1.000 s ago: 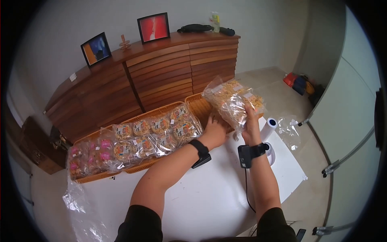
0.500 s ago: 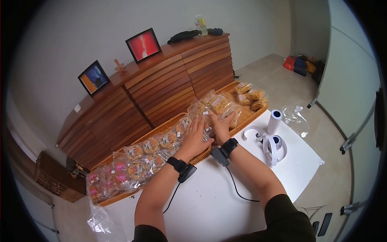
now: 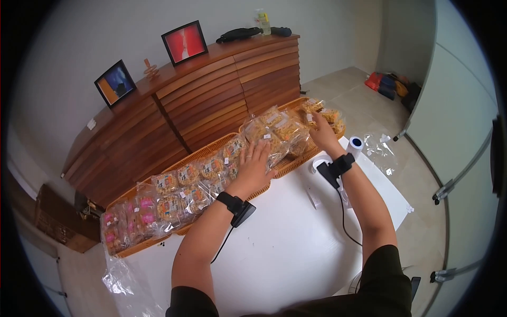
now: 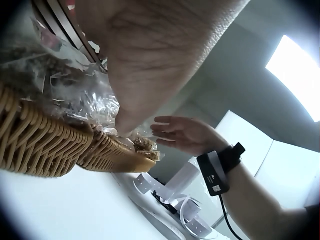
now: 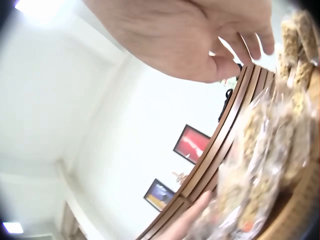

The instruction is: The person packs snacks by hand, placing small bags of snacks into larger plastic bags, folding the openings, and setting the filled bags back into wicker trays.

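My left hand lies with spread fingers on the clear bags at the near end of the right wicker basket. Beside its fingertips are large clear bags of crunchy golden snacks. My right hand reaches over the basket's far end, its fingers near smaller snack packets. Seen from the left wrist, that right hand has extended fingers and holds nothing. The right wrist view shows its fingertips above the bagged snacks. Round labelled snack packs fill the left wicker basket.
Pink-labelled packs sit at the left end. A white roll and white strap-like pieces are on the white table. Loose clear plastic hangs at the left edge. A wooden cabinet stands behind.
The big bag held up by my right hand was lowered into the right basket and both hands pressed there. Since then my right hand has moved right, to the small packets; my left stays.
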